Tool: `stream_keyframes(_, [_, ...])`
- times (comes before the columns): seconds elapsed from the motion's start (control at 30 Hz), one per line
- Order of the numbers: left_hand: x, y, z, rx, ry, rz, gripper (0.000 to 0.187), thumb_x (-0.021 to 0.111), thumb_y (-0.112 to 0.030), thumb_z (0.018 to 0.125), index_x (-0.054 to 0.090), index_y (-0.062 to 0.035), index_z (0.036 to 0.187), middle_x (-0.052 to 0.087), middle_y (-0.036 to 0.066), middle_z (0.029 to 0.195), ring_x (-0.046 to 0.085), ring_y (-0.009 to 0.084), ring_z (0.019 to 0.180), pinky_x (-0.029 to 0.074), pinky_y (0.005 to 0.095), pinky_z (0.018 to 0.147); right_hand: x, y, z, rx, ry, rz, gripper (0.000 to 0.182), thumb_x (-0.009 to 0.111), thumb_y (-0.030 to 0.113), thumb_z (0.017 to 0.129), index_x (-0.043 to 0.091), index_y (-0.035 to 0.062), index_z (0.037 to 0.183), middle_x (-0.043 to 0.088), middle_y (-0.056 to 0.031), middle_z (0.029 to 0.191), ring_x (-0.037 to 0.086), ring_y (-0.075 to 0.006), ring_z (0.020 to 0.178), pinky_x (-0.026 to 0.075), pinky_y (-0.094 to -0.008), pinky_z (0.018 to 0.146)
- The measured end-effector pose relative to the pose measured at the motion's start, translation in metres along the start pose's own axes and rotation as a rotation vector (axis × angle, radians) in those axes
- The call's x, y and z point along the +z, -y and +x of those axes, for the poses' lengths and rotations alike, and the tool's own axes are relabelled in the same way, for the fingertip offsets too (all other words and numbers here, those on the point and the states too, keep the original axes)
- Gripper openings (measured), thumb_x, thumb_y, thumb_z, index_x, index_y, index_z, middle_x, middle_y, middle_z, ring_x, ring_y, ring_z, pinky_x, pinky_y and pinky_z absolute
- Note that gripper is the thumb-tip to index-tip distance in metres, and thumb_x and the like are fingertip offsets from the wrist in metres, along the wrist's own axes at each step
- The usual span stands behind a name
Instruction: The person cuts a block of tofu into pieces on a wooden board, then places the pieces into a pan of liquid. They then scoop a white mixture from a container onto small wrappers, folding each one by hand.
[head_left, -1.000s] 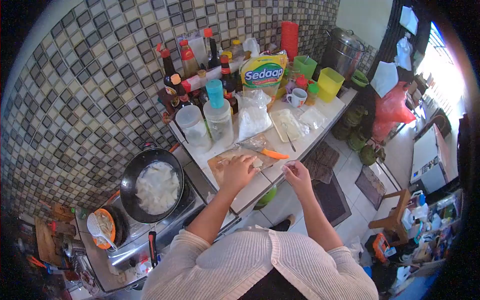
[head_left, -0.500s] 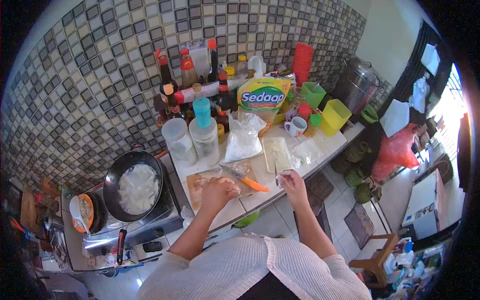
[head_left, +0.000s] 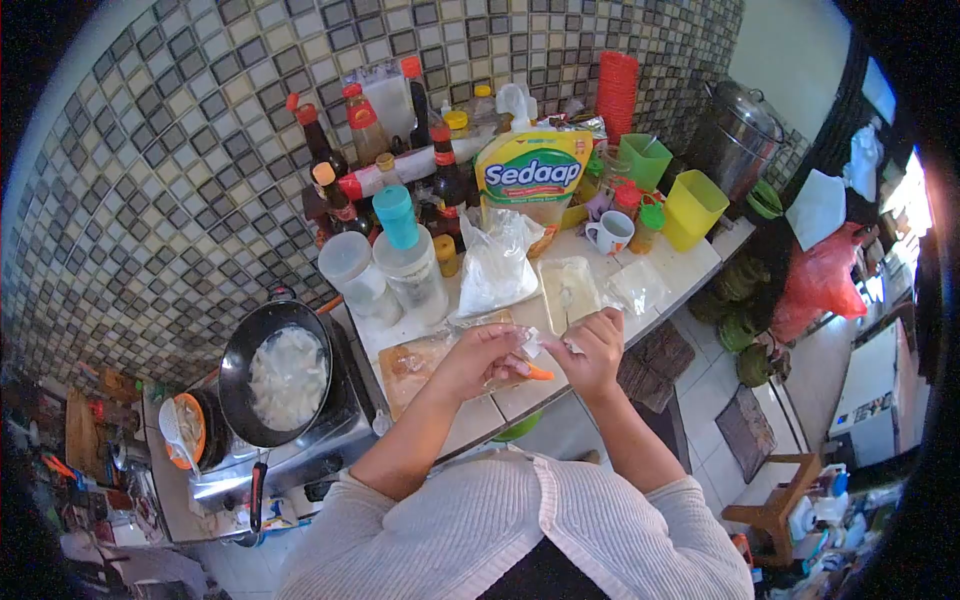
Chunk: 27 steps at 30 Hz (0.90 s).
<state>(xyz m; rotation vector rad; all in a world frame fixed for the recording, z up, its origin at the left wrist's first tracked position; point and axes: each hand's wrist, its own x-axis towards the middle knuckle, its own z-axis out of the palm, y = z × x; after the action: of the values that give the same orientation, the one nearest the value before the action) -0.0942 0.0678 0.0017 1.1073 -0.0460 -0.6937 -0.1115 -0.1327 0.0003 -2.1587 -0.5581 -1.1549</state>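
My left hand (head_left: 478,362) is closed over the right side of the wooden cutting board (head_left: 412,365), pinching a small whitish, translucent piece (head_left: 532,344). Facing it, my right hand (head_left: 592,352) has its thumb and fingers drawn together at the other side of this piece. What the piece is cannot be made out. Just under the left fingers shows the orange handle of a knife (head_left: 540,373); its blade is hidden by the hand. Behind the hands lies a shallow tray (head_left: 567,290) with pale contents, beside a clear plastic bag (head_left: 638,287).
A wok (head_left: 238,372) with pale pieces in liquid sits on the stove at left. A bag of white powder (head_left: 497,270), lidded tubs (head_left: 362,280), sauce bottles (head_left: 447,175), a Sedaap pouch (head_left: 533,175) and a mug (head_left: 610,232) crowd the counter's back.
Both hands have come closer together, the left moving right and up from the board over the knife. A whitish piece now shows between them. The camera view has shifted slightly.
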Motion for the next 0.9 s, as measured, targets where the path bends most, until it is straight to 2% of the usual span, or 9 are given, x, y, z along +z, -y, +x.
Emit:
stream_keyframes(0.23, [-0.018, -0.003, 0.031, -0.017, 0.071, -0.02, 0.021, 0.059, -0.019, 0.092, 0.06, -0.0036, 0.106, 0.067, 0.005, 0.084, 0.066, 0.0121, 0.069, 0.046, 0.0205, 0.052, -0.007, -0.021, 0.025, -0.355, -0.041, -0.242, 0.037, 0.082, 0.037, 0.053, 0.054, 0.0133, 0.054, 0.052, 0.003, 0.062, 0.052, -0.0157, 0.061, 0.038, -0.0396, 0.073])
stream_keyframes(0.37, [-0.025, -0.011, 0.051, 0.017, 0.054, 0.003, 0.021, 0.06, -0.021, 0.092, 0.062, -0.0052, 0.106, 0.065, 0.003, 0.084, 0.067, 0.0115, 0.071, 0.042, 0.0183, 0.051, -0.012, -0.056, 0.044, -0.406, 0.081, -0.194, 0.033, 0.081, 0.036, 0.057, 0.054, 0.0161, 0.06, 0.05, 0.004, 0.062, 0.052, -0.0142, 0.06, 0.037, -0.0401, 0.074])
stream_keyframes(0.43, [-0.027, -0.014, 0.047, 0.046, -0.032, 0.021, 0.021, 0.061, -0.021, 0.092, 0.062, -0.005, 0.105, 0.065, 0.003, 0.084, 0.067, 0.0123, 0.071, 0.043, 0.0188, 0.051, -0.013, -0.08, 0.034, -0.374, 0.242, -0.184, 0.026, 0.078, 0.032, 0.064, 0.058, 0.0158, 0.068, 0.053, 0.0021, 0.067, 0.055, -0.0162, 0.067, 0.039, -0.0398, 0.075])
stream_keyframes(0.5, [-0.039, -0.01, 0.045, 0.072, -0.122, 0.034, 0.021, 0.061, -0.021, 0.091, 0.062, -0.0048, 0.105, 0.065, 0.002, 0.083, 0.067, 0.013, 0.071, 0.043, 0.0193, 0.052, -0.008, -0.105, 0.017, -0.172, 0.668, -0.269, 0.016, 0.07, 0.024, 0.074, 0.065, 0.0168, 0.087, 0.058, -0.0019, 0.081, 0.059, -0.0192, 0.079, 0.042, -0.0396, 0.077])
stream_keyframes(0.53, [-0.049, -0.005, 0.044, 0.08, -0.145, -0.027, 0.021, 0.061, -0.021, 0.091, 0.062, -0.0046, 0.105, 0.065, 0.002, 0.084, 0.067, 0.0134, 0.071, 0.043, 0.0196, 0.052, -0.009, -0.116, 0.005, -0.18, 0.682, -0.262, 0.016, 0.07, 0.024, 0.074, 0.065, 0.0168, 0.087, 0.058, -0.0019, 0.081, 0.059, -0.0192, 0.079, 0.042, -0.0396, 0.077])
stream_keyframes(0.6, [-0.062, 0.0, 0.043, 0.078, -0.179, -0.092, 0.021, 0.062, -0.021, 0.091, 0.062, -0.0045, 0.105, 0.065, 0.001, 0.085, 0.068, 0.0139, 0.072, 0.043, 0.0199, 0.052, -0.014, -0.127, -0.023, 0.06, 0.923, -0.336, 0.027, 0.063, 0.018, 0.08, 0.064, 0.0183, 0.107, 0.059, -0.0059, 0.095, 0.059, -0.0223, 0.089, 0.044, -0.0399, 0.08])
stream_keyframes(0.7, [-0.071, 0.004, 0.045, 0.062, -0.254, -0.114, 0.022, 0.063, -0.02, 0.09, 0.062, -0.0046, 0.106, 0.065, 0.002, 0.087, 0.067, 0.0137, 0.072, 0.044, 0.0198, 0.053, -0.023, -0.1, -0.03, 0.166, 1.07, -0.24, 0.035, 0.063, 0.016, 0.078, 0.063, 0.0195, 0.112, 0.058, -0.0066, 0.1, 0.058, -0.0229, 0.089, 0.044, -0.0404, 0.081])
stream_keyframes(0.83, [-0.064, 0.003, 0.057, 0.099, -0.217, -0.098, 0.021, 0.066, -0.016, 0.087, 0.063, -0.0041, 0.105, 0.067, 0.004, 0.087, 0.067, 0.0155, 0.07, 0.048, 0.0216, 0.056, -0.002, -0.104, -0.067, 0.118, 0.921, 0.0, 0.024, 0.064, 0.013, 0.076, 0.067, 0.0127, 0.1, 0.057, -0.0066, 0.072, 0.059, -0.022, 0.07, 0.046, -0.0366, 0.075])
stream_keyframes(0.9, [-0.06, 0.003, 0.06, 0.106, -0.203, -0.074, 0.022, 0.066, -0.015, 0.087, 0.063, -0.004, 0.105, 0.067, 0.004, 0.087, 0.066, 0.0149, 0.072, 0.048, 0.0214, 0.058, 0.01, -0.106, -0.073, 0.129, 0.72, 0.018, 0.014, 0.062, 0.013, 0.08, 0.067, 0.0084, 0.093, 0.058, -0.0073, 0.066, 0.059, -0.0228, 0.065, 0.046, -0.0353, 0.074])
